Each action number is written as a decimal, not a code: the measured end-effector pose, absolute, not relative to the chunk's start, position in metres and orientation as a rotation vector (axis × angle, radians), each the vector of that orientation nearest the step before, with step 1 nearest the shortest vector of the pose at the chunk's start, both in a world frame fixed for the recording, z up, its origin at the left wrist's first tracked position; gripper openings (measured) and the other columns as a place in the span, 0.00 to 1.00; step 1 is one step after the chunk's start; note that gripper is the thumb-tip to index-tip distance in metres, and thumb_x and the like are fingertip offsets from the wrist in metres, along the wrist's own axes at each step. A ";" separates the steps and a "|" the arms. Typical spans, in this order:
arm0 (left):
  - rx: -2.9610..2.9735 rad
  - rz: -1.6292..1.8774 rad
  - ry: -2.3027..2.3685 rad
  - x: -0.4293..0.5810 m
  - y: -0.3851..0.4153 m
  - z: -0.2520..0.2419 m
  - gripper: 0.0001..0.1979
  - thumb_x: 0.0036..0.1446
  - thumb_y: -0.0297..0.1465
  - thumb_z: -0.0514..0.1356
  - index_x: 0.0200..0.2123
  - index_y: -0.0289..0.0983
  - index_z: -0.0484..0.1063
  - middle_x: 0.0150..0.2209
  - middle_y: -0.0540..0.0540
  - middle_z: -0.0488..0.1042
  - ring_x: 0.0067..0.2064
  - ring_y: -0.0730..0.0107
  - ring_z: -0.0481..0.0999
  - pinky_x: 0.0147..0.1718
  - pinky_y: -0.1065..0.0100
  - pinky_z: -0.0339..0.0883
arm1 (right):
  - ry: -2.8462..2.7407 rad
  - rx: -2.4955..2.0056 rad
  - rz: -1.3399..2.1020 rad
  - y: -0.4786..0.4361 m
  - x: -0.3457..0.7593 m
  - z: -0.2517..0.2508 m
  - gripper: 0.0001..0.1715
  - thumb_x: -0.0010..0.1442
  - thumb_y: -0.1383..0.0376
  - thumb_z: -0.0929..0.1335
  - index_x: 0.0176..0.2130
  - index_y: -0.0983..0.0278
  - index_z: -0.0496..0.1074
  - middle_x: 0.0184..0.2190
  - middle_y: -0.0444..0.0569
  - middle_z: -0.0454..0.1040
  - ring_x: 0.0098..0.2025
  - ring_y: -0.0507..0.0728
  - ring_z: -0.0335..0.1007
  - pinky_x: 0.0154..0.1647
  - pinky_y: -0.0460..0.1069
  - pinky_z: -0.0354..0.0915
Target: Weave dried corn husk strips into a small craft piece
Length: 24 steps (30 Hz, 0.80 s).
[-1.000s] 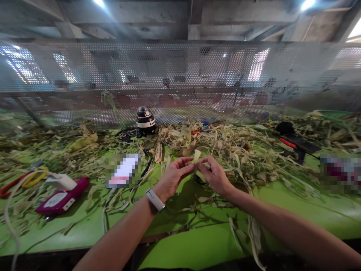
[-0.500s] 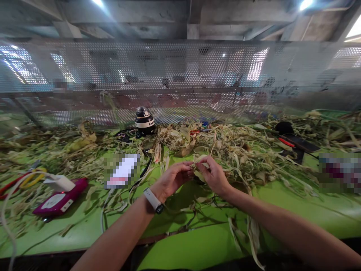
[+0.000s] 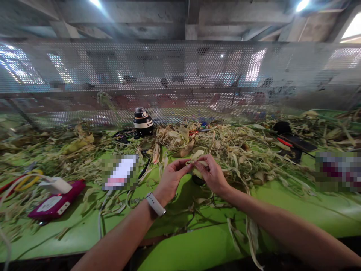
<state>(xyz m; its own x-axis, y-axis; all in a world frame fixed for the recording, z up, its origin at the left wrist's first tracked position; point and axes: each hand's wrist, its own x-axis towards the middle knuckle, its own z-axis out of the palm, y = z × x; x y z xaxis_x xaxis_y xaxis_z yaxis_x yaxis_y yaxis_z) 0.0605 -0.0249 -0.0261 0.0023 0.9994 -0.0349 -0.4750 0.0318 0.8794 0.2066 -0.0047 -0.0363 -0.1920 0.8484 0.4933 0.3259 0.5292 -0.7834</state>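
Observation:
My left hand (image 3: 171, 180), with a white watch band (image 3: 155, 205) at the wrist, pinches thumb against fingers near the middle of the green table. Close beside it my right hand (image 3: 213, 176) is also closed, its fingertips nearly meeting the left ones. Between both sets of fingertips is a pale green corn husk (image 3: 197, 154); fingers partly cover it. Below the hands shows a dark round thing (image 3: 198, 180) that I cannot make out. A heap of dry husk strips (image 3: 231, 150) lies just beyond and to the right of my hands.
On the left are a purple power strip (image 3: 58, 203) with a white plug, yellow-handled scissors (image 3: 25, 182) and a phone (image 3: 121, 171) on a cable. A black-and-white container (image 3: 142, 122) stands before a perforated metal screen (image 3: 175, 75). A black device (image 3: 296, 142) lies right.
My left hand has turned, its thumb now stretched up to the forefinger in a pinch. The right hand stays nearly in place. The view has shifted slightly.

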 end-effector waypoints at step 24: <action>1.414 1.421 1.186 0.047 -0.020 -0.025 0.14 0.45 0.32 0.63 0.37 0.35 0.67 0.31 0.48 0.70 0.31 0.72 0.70 0.29 0.71 0.64 | -2.300 -0.693 -0.446 -0.012 0.216 -0.023 0.08 0.61 0.67 0.63 0.39 0.62 0.71 0.45 0.53 0.71 0.48 0.60 0.61 0.48 0.55 0.56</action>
<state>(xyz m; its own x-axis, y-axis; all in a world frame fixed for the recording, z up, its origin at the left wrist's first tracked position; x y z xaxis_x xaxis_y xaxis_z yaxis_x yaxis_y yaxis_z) 0.0473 -0.0195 -0.0245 -0.0662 0.9645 0.2555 0.0790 -0.2502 0.9650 0.2156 -0.0120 -0.0232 -0.6237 0.3540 0.6970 0.5890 0.7990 0.1213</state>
